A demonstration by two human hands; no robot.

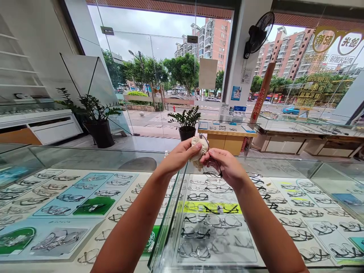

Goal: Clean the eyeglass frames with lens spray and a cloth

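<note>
Above the glass display case, my left hand [183, 152] is closed around a bunched cream cloth [196, 143]. The cloth is pressed over part of a pair of eyeglasses [212, 171] with thin dark rims. My right hand [226, 163] pinches the eyeglasses by the frame, its fingertips close to the cloth. One rim hangs below the right fingers, and the other rim shows by the cloth. Part of the frame is hidden behind my fingers.
Rows of eyeglasses [197, 232] lie inside the glass display case [176, 212] below my hands. More frames sit in the left case on a printed board [71, 197]. Potted plants [187, 131] stand beyond, before a glass door. A wall fan [257, 34] hangs at the right.
</note>
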